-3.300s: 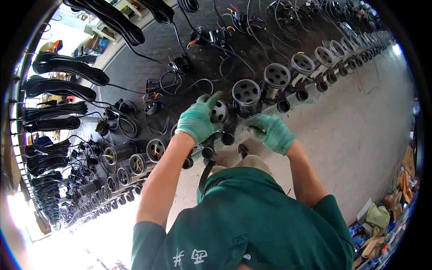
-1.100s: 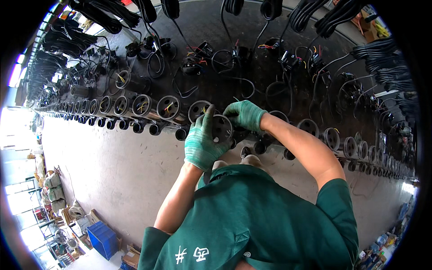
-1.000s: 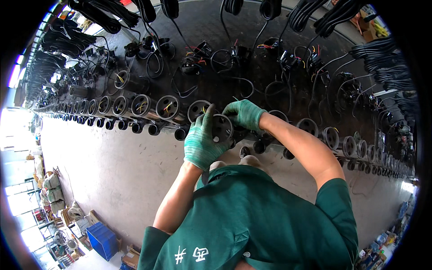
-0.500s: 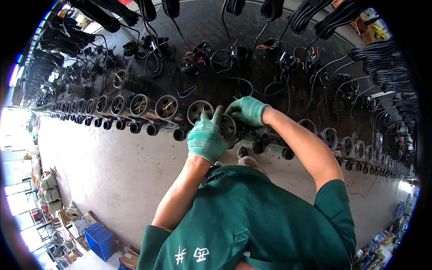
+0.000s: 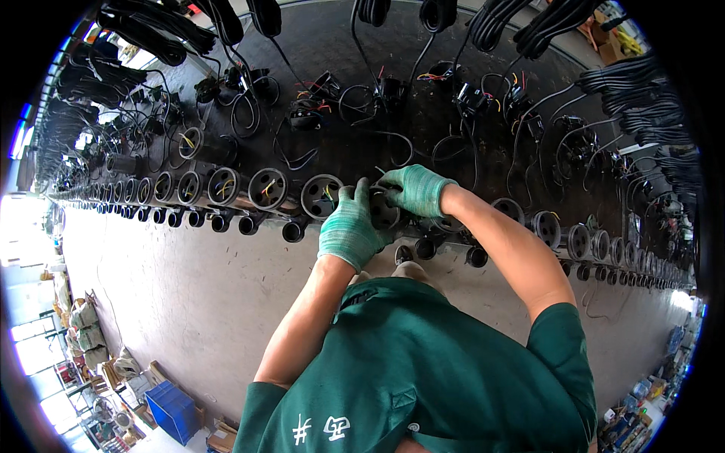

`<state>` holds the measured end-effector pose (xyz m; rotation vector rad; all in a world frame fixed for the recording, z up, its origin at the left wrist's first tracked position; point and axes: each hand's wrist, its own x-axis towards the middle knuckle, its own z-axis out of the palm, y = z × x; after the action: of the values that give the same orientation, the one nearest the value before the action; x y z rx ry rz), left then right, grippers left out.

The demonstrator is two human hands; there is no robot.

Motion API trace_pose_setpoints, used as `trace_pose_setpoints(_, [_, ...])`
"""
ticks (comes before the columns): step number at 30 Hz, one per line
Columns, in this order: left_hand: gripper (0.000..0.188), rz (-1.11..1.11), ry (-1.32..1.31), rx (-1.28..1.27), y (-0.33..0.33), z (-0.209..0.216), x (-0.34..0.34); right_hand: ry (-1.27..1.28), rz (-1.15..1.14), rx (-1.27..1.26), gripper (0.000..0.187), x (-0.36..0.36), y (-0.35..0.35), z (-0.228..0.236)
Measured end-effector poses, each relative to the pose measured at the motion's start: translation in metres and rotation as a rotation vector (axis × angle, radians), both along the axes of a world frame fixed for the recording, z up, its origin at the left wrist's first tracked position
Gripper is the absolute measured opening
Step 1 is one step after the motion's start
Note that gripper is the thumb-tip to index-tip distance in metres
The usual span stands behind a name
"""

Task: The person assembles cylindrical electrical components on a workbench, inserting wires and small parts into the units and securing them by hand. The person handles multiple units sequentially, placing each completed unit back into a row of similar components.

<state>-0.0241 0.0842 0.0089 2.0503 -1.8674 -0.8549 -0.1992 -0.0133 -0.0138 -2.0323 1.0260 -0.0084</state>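
A round black housing (image 5: 385, 208), with openings in its end face, sits at the near edge of the black table, partly hidden by my hands. My left hand (image 5: 350, 230), in a green knit glove, grips its left side, fingers pointing up along the rim. Gloved the same way, my right hand (image 5: 418, 190) bends over its upper right rim with fingers closed; whether they pinch a wire there is hidden. A short dark strand (image 5: 381, 171) shows by those fingertips. Just left of my left hand stands another housing (image 5: 322, 196) with yellow and green wires inside.
Similar housings (image 5: 268, 188) line the table edge on both sides, with short tube ends (image 5: 293, 231) jutting below. Wired black parts (image 5: 306, 115) and loose cables lie on the table (image 5: 343, 57). Bundled black cables (image 5: 495, 26) hang along the far side. A blue bin (image 5: 172, 411) stands behind at left.
The row and the table parts have shifted slightly left in view. My hands stay on the same housing, with nearly the same grip, and the gap to its left neighbour looks a little wider.
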Motion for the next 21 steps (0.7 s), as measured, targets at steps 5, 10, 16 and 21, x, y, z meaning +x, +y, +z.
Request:
trace_pose_setpoints(5, [0.110, -0.068, -0.055, 0.024, -0.005, 0.002, 0.005, 0.032, 0.100, 0.084, 0.035, 0.006, -0.015, 0.021])
trace_pose_setpoints(10, [0.108, -0.042, -0.069, 0.025, -0.005, 0.004, 0.003, -0.023, 0.077, -0.374, 0.037, -0.025, -0.055, -0.001])
trace_pose_setpoints(16, [0.108, -0.015, -0.028, 0.038, -0.006, 0.004, 0.003, 0.097, 0.310, -0.106, 0.053, -0.028, -0.049, 0.009])
trace_pose_setpoints(21, [0.110, 0.011, 0.045, 0.043, -0.006, 0.009, 0.003, 0.051, 0.389, 0.015, 0.054, -0.016, -0.041, 0.021])
